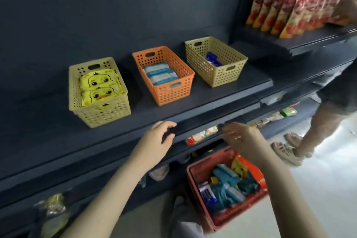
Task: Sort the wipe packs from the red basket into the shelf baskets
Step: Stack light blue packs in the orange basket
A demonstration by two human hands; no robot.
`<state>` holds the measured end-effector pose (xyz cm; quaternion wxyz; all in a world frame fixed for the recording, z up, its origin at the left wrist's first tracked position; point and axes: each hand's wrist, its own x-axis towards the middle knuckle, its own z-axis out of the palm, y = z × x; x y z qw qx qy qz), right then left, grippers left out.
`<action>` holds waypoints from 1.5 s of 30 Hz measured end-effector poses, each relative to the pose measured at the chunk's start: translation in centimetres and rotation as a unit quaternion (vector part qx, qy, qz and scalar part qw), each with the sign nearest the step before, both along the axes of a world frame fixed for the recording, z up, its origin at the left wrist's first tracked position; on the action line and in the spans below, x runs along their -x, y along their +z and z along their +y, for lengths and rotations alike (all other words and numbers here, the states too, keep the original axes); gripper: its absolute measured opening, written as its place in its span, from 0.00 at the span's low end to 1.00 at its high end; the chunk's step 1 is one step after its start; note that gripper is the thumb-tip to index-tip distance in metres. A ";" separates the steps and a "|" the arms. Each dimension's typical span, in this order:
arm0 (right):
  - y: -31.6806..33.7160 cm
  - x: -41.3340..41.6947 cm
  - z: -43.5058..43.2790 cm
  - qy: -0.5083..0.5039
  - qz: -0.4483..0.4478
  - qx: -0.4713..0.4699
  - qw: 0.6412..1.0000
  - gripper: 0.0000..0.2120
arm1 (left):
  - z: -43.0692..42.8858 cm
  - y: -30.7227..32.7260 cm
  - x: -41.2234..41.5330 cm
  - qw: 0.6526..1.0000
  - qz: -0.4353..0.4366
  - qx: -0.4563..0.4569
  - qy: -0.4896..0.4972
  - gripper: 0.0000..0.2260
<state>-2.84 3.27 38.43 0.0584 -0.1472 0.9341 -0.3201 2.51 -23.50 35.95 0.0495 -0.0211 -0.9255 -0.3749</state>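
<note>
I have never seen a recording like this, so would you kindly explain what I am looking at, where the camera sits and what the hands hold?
No machine here: a person wears one camera on the head, looking down at their own bare hands. The left hand and the right hand hover by the edge of the shelf, both empty. On the shelf stand three baskets: the left beige basket holds yellow duck packs, the orange basket blue-striped packs, the right beige basket a dark blue pack. The red basket on the floor holds mixed packs not yet sorted.
</note>
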 end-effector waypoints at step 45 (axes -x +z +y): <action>-54.3 8.4 18.3 -0.066 -0.408 -0.215 0.885 0.24 | 25.4 -56.2 6.6 0.812 -0.440 -0.048 0.382 0.38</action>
